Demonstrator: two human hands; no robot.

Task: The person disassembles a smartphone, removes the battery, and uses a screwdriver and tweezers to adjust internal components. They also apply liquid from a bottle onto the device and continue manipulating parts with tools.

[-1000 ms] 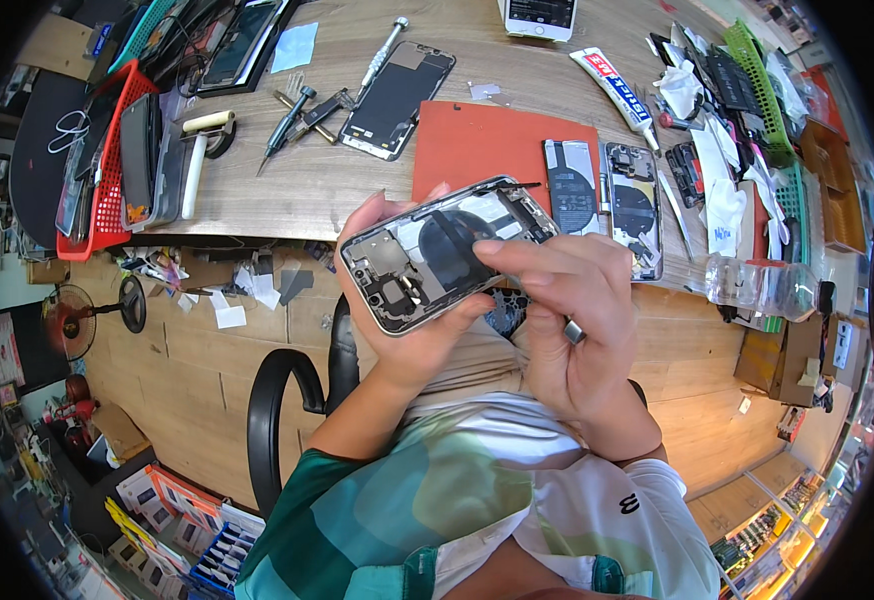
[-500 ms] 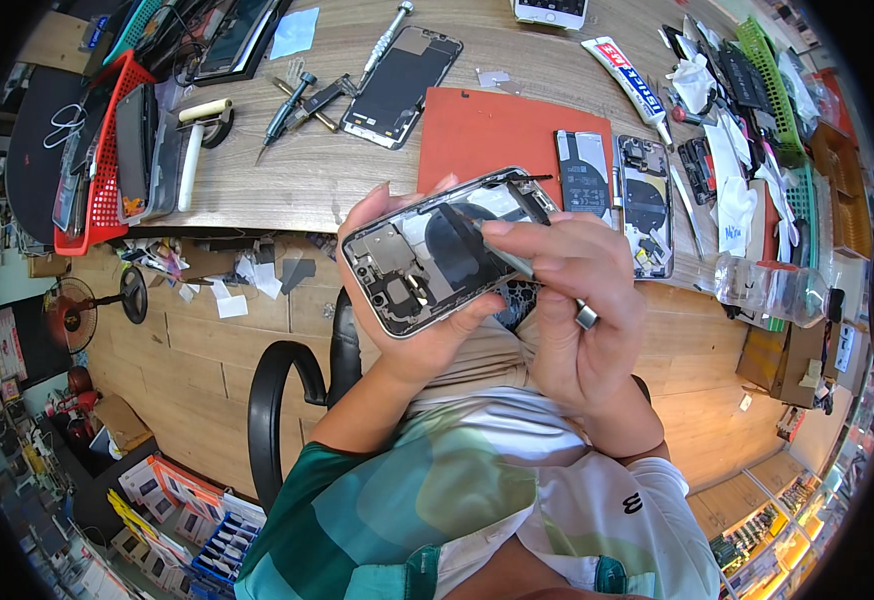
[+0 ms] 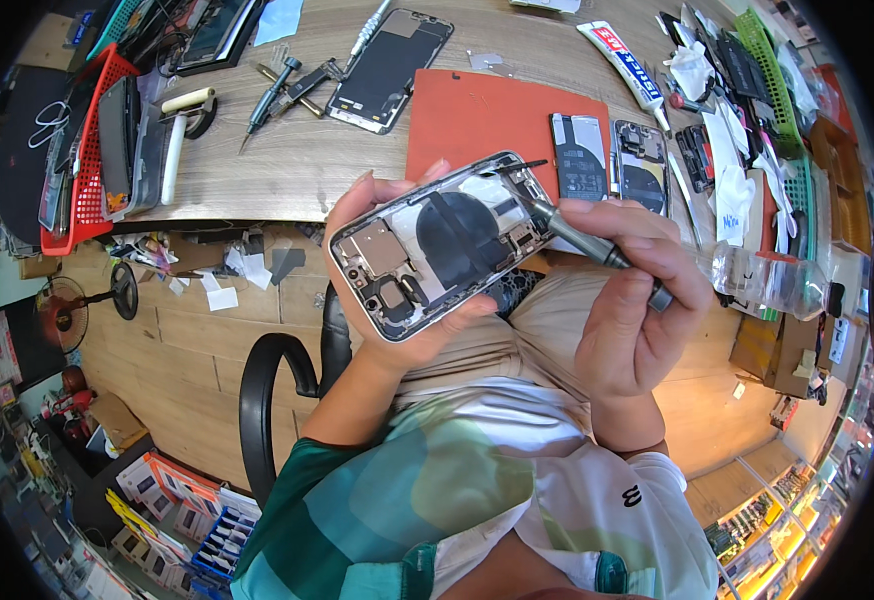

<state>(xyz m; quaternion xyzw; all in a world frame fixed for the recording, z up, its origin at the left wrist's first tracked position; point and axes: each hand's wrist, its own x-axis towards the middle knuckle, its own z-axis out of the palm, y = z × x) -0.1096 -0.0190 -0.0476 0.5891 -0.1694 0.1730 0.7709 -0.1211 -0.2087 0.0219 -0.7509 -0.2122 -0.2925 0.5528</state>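
Phone housing (image 3: pixel 447 240) looks light, stiff, fragile inside: best held by its rim. Left hand (image 3: pixel 409 346) cradles it; right hand (image 3: pixel 635 325) pinches a grey screwdriver (image 3: pixel 585 241).

The orange-red mat (image 3: pixel 482 122) looks smooth and matt. On its near side, the opened phone (image 3: pixel 454 243) shows a glossy metallic rim and dull black patch, the screwdriver (image 3: pixel 591 240) satin grey metal. Beneath the mat runs a wood-grained tabletop (image 3: pixel 257 188); leftward sits a red plastic basket (image 3: pixel 89 190), rightward creased white paper (image 3: pixel 733 202).
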